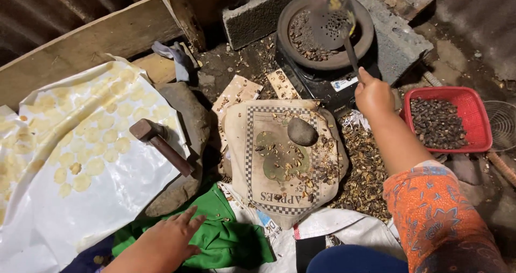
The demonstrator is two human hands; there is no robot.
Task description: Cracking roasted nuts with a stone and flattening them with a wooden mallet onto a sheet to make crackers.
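The left hand (171, 239) is laid open and flat on a green cloth (226, 235). A perforated ladle (332, 20) is gripped by the right hand (373, 94) over the clay pan (324, 31) of roasting seeds; stirring seems underway, so a steady scooping sweep is probably called for.

A cream printed sack (279, 160) lies flat in the middle of the ground, edged with a black-and-white checked border and bearing a green emblem and dark lettering. A small white label (344, 84) sits on the front of the black stove. Near the bottom edge, a white woven bag (344, 227) shows small blue and red printed patches.
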